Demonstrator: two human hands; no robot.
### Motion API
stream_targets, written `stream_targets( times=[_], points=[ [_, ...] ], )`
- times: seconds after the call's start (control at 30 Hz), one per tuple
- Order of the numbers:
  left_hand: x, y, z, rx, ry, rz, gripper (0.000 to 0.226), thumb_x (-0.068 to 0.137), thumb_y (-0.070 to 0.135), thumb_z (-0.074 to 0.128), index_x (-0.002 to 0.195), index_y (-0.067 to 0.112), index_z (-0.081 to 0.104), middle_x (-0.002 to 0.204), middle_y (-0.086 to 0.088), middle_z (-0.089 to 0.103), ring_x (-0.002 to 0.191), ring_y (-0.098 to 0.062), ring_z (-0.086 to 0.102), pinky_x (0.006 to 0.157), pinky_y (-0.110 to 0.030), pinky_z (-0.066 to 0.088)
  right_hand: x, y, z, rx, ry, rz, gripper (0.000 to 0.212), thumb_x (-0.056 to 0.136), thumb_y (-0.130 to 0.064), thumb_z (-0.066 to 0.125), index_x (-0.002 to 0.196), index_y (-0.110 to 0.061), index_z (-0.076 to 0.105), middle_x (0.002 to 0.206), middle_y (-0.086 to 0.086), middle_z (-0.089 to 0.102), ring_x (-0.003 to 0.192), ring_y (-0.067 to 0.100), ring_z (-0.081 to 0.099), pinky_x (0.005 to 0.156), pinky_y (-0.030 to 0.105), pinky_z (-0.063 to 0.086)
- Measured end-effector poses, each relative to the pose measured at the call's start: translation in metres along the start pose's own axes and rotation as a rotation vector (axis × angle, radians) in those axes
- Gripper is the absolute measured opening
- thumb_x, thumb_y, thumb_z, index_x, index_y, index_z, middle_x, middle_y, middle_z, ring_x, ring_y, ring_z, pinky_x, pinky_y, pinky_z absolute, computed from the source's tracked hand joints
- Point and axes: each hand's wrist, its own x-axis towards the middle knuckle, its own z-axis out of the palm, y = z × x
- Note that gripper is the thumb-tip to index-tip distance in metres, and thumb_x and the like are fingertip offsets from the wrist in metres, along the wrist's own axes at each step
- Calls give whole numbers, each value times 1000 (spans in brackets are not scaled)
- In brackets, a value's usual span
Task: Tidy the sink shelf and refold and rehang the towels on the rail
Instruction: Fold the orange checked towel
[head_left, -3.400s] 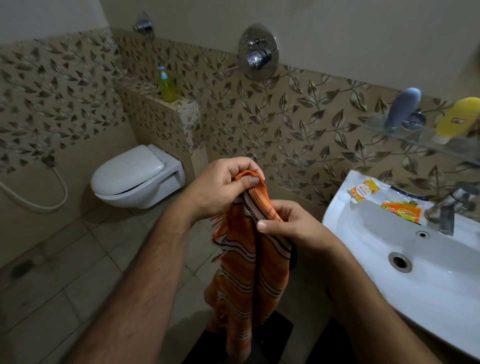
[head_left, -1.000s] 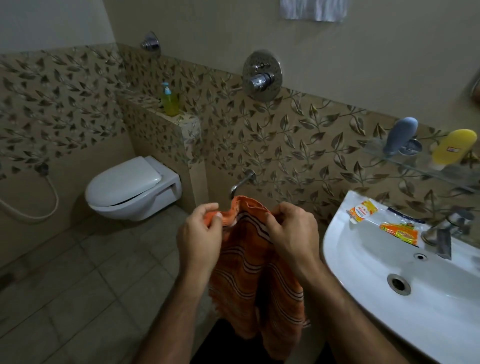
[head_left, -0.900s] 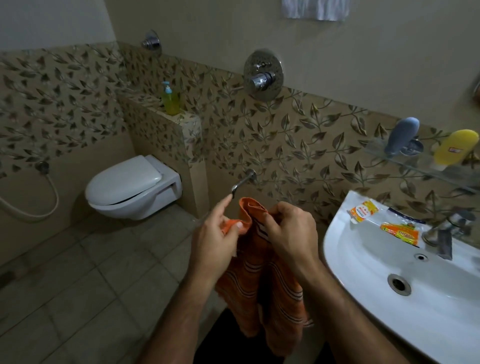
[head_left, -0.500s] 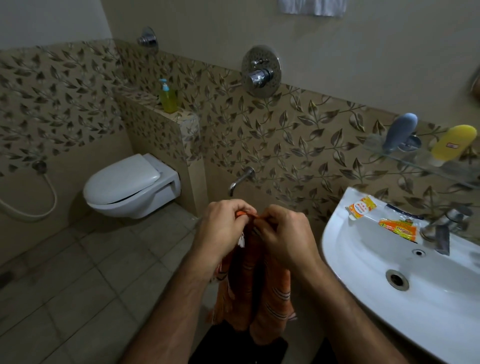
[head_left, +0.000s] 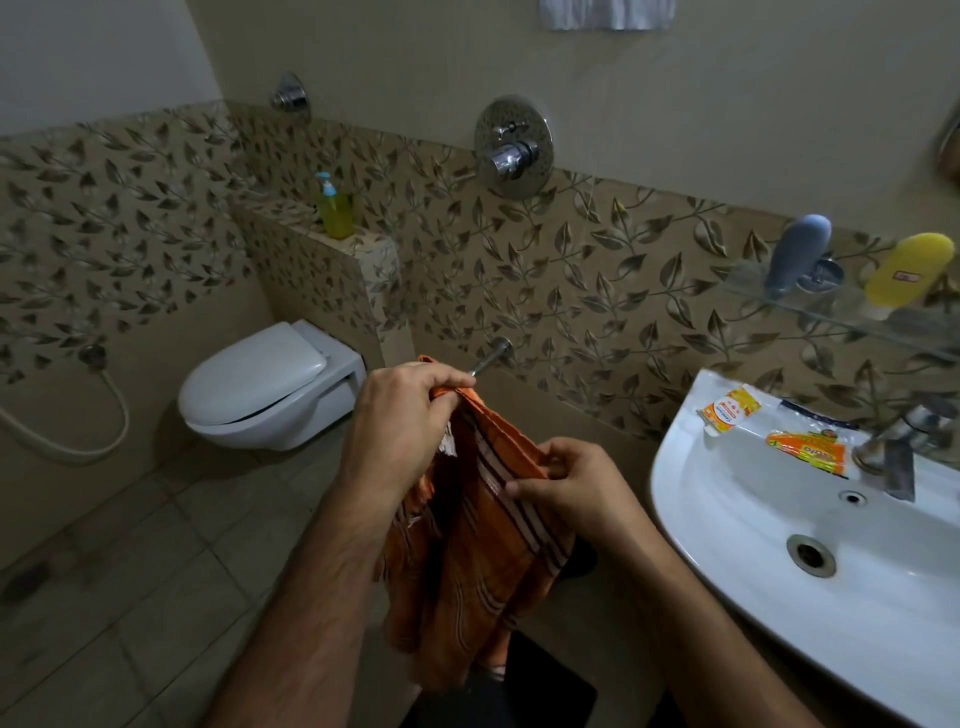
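An orange striped towel (head_left: 483, 571) hangs in front of me, held by both hands. My left hand (head_left: 405, 421) pinches its top corner, raised higher. My right hand (head_left: 566, 483) grips the upper edge lower and to the right, so the edge slants between them. At the right, a glass shelf (head_left: 852, 317) above the sink carries a grey bottle (head_left: 797, 254) and a yellow bottle (head_left: 904, 267), both leaning. A white towel (head_left: 608, 13) hangs at the top edge; its rail is out of view.
The white sink (head_left: 727, 525) at right has two orange sachets (head_left: 727, 410) (head_left: 805, 449) on its rim beside the tap (head_left: 893, 441). A toilet (head_left: 270, 389) is at left, a green soap dispenser (head_left: 335, 208) on the tiled ledge, a wall spout (head_left: 491, 353) behind my left hand.
My hands, pressed together at the towel's top half a second ago, have moved apart: the left rose, the right dropped down and right, stretching the towel's upper edge open.
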Motion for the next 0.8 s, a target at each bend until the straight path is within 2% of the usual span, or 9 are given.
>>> stream_targets(
  times=[0.17, 0.27, 0.33, 0.4, 0.47, 0.57, 0.7, 0.8],
  points=[
    [6, 2, -9, 2, 99, -22, 23, 87, 9, 67, 102, 24, 77, 99, 8, 74, 85, 7, 53, 72, 9, 31, -22, -9, 4, -112, 222, -198, 11, 83, -30, 75, 89, -33, 67, 83, -12, 74, 75, -4, 70, 64, 20, 59],
    [9, 9, -9, -4, 148, -19, 23, 86, 10, 67, 102, 23, 77, 100, 6, 75, 86, 6, 53, 73, 10, 30, -21, -4, 17, -179, 179, -179, 5, 87, -33, 71, 87, -34, 66, 84, -12, 72, 75, -6, 68, 64, 19, 57],
    [10, 13, -8, -15, 162, -13, 23, 87, 10, 66, 103, 22, 77, 101, 6, 75, 88, 7, 53, 73, 11, 29, -17, 5, 26, -260, 91, -132, 5, 89, -36, 68, 90, -31, 67, 87, -11, 72, 80, -2, 68, 73, 27, 59],
    [10, 15, -8, -19, 165, -12, 23, 88, 10, 66, 104, 22, 76, 101, 6, 74, 87, 6, 54, 72, 11, 30, -14, 13, 30, -198, 37, -100, 7, 88, -35, 67, 92, -30, 69, 90, -8, 73, 83, 4, 69, 80, 38, 59],
    [12, 12, -9, -25, 181, -30, 22, 88, 11, 66, 103, 23, 76, 100, 7, 74, 86, 5, 56, 72, 7, 34, -12, 17, 23, -129, 15, -61, 5, 89, -33, 67, 88, -30, 70, 88, -6, 75, 81, 7, 71, 81, 40, 59],
    [14, 8, -12, -37, 201, -56, 23, 89, 11, 65, 105, 23, 76, 99, 10, 73, 86, 3, 58, 76, -1, 38, -11, 18, 3, -107, 35, -23, 11, 90, -30, 67, 82, -25, 72, 81, -4, 75, 77, 10, 72, 78, 37, 60],
    [15, -3, -8, -47, 205, -100, 22, 88, 11, 65, 103, 23, 76, 93, 13, 70, 80, 4, 57, 65, 4, 37, -19, 5, -25, 101, 94, -40, 11, 87, -17, 71, 88, -6, 72, 78, 5, 76, 70, 12, 73, 60, 21, 57],
    [17, -22, 3, -59, 171, -188, 21, 87, 12, 66, 101, 22, 77, 96, 9, 74, 73, 7, 55, 61, 4, 37, -23, -3, -35, 123, 161, -104, 10, 87, -19, 71, 87, -9, 73, 79, 4, 76, 76, 17, 74, 67, 29, 61]
  ],
)
